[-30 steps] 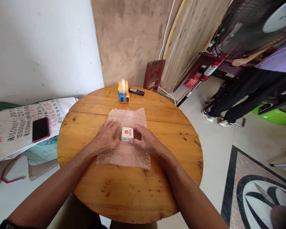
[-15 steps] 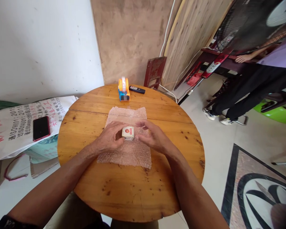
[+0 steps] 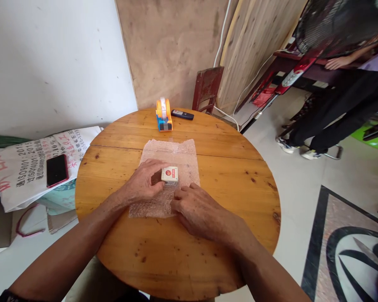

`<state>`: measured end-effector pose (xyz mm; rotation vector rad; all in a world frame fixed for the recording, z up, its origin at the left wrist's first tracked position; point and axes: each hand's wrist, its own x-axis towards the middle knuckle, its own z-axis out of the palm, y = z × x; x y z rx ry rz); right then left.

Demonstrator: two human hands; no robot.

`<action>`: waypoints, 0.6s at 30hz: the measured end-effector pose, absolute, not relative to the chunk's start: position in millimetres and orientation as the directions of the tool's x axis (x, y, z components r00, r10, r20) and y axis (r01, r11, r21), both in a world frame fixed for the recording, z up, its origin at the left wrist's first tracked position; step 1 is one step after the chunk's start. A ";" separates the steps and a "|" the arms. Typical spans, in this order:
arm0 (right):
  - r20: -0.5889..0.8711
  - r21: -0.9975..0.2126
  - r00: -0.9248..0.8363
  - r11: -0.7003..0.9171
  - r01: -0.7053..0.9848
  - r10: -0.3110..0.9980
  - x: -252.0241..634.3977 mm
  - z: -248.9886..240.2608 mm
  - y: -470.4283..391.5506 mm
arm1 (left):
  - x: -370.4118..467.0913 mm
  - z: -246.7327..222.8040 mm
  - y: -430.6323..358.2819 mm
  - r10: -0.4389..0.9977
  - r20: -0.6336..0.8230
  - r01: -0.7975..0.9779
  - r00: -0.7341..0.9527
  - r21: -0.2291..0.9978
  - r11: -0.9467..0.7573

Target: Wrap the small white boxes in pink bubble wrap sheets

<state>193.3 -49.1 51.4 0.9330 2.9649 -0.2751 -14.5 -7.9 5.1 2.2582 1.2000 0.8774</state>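
Observation:
A small white box with a red label sits on a sheet of bubble wrap on the round wooden table. My left hand rests on the wrap just left of the box, thumb and fingers apart around its left side. Below and right of the box, my right hand lies over the lower right part of the wrap, its fingers curled downward. The fingertips of my right hand are hidden, and what they hold, if anything, cannot be made out.
An orange and blue tape dispenser and a dark remote-like object stand at the table's far edge. A phone lies on white sacks at the left. Behind are a red chair, a fan and a person in dark trousers.
My right hand has moved down from beside the box to the wrap's lower right part, and its fingers have curled. My left hand and the box stay. The view has shifted slightly.

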 end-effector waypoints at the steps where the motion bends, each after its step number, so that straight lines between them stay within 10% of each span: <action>1: -0.073 -0.173 -0.821 0.804 0.569 0.566 193.9 53.9 -47.0 | -14.1 6.1 -8.7 0.847 0.326 0.565 0.419 0.637 -0.525; 8: 0.217 -0.344 -0.643 0.674 0.654 0.735 202.2 65.1 -33.6 | -23.0 31.6 -19.0 0.915 0.215 0.345 0.341 0.877 -0.335; 18: 0.423 -0.367 -0.365 0.525 0.768 0.830 189.5 45.6 -16.5 | -19.0 22.0 -13.6 0.907 0.317 0.454 0.276 0.789 -0.414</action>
